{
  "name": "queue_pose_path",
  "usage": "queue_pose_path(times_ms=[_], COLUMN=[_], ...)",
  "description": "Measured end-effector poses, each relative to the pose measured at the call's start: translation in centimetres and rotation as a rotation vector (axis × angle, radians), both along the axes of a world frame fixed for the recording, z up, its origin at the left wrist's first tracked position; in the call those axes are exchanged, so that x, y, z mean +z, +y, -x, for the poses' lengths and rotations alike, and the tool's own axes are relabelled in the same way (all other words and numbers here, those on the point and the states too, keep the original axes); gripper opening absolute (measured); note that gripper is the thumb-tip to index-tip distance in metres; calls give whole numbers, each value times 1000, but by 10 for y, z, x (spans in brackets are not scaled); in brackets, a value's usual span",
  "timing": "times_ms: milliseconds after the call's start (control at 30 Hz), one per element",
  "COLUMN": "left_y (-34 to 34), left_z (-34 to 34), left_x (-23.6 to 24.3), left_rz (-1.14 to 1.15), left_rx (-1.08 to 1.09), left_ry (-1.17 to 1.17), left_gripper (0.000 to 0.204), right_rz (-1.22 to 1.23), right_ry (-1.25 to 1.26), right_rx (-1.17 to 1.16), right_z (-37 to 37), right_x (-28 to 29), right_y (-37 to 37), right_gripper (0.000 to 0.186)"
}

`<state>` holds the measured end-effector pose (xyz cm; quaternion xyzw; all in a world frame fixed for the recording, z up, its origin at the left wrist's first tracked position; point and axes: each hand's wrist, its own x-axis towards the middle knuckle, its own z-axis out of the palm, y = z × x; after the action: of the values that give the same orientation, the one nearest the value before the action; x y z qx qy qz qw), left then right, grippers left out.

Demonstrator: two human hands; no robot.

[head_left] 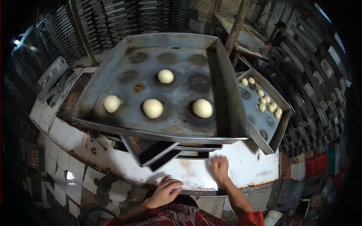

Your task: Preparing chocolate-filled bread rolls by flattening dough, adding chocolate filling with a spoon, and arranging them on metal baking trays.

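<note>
My right hand (pixel 220 168) is closed in a fist on the white tabletop (pixel 196 173), below the front edge of a large metal tray. Whatever its fingers may hold is hidden under it. Near the table's front edge, my left hand (pixel 166 192) has loosely bent fingers, slightly apart, with nothing visible in them. The large tray (pixel 162 132) stands raised in front of me. Several pale round dough balls lie in it, one (pixel 166 76) near the middle and others along the near side, such as the ball (pixel 202 108) at the right. Dark round marks spot its bottom.
Under the large tray, more dark trays (pixel 158 155) are stacked askew. A second tray (pixel 260 130) at the right holds several smaller dough balls (pixel 267 99); another (pixel 52 81) stands far left. Stacked metal trays (pixel 309 75) line the right side. A person (pixel 279 35) is at the back right.
</note>
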<state>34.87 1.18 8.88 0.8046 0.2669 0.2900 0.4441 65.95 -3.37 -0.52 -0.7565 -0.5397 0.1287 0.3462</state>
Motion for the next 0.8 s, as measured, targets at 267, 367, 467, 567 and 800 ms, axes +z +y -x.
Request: queue_pose_path(times_ms=[267, 367, 467, 567, 800], left_y=[66, 64, 66, 57, 46], left_z=[84, 100, 77, 40, 1], left_x=[-19, -22, 3, 35, 0], left_rz=[161, 333, 247, 380, 569], left_rx=[-261, -264, -433, -619, -551], left_ry=[-58, -5, -113, -33, 18], left_gripper=[17, 22, 27, 28, 25], right_rz=[705, 269, -15, 128, -324], right_ry=[438, 46, -651, -488, -422], right_rx=[492, 717, 336, 411, 389], right_z=[51, 72, 84, 41, 22], right_x=[224, 380, 434, 409, 383], right_y=[-44, 36, 135, 223, 238], right_gripper=[29, 38, 21, 22, 46])
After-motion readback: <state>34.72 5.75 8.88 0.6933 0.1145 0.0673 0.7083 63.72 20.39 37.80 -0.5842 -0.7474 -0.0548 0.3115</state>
